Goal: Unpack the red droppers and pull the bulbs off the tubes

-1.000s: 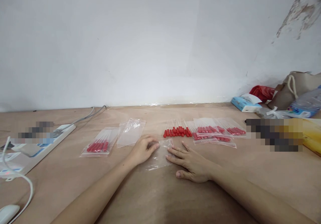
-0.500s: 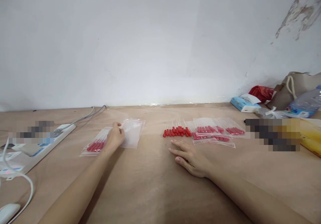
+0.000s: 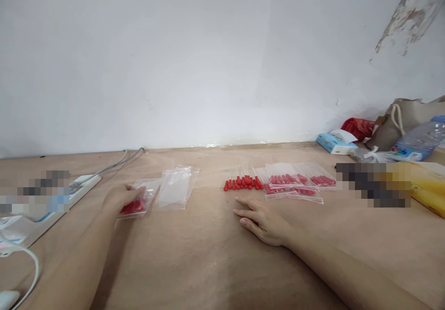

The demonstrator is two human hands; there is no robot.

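My left hand (image 3: 120,197) is at the left, its fingers curled over a clear zip bag (image 3: 148,199) holding red-bulbed, thin-stemmed pieces that look like droppers. The hand's near side hides part of this bag. Just right of it lies a small stack of flat clear zip bags (image 3: 174,189) with nothing inside. My right hand (image 3: 264,224) rests on the table, fingers spread, holding nothing. Beyond its fingertips is a row of loose red-bulbed droppers (image 3: 243,182), stems pointing toward the wall. Several filled zip bags (image 3: 295,185) overlap to their right.
A white power strip (image 3: 45,217) with cables lies at the left. On the right are a blue tissue pack (image 3: 335,143), a plastic bottle (image 3: 426,138), a fabric bag (image 3: 389,124) and a yellow package (image 3: 429,187). A wall (image 3: 208,69) closes off the table's far edge (image 3: 222,148).
My left hand has moved left from the flat bags to the filled bag, uncovering the stack. My right hand stays in place. The view has shifted slightly.
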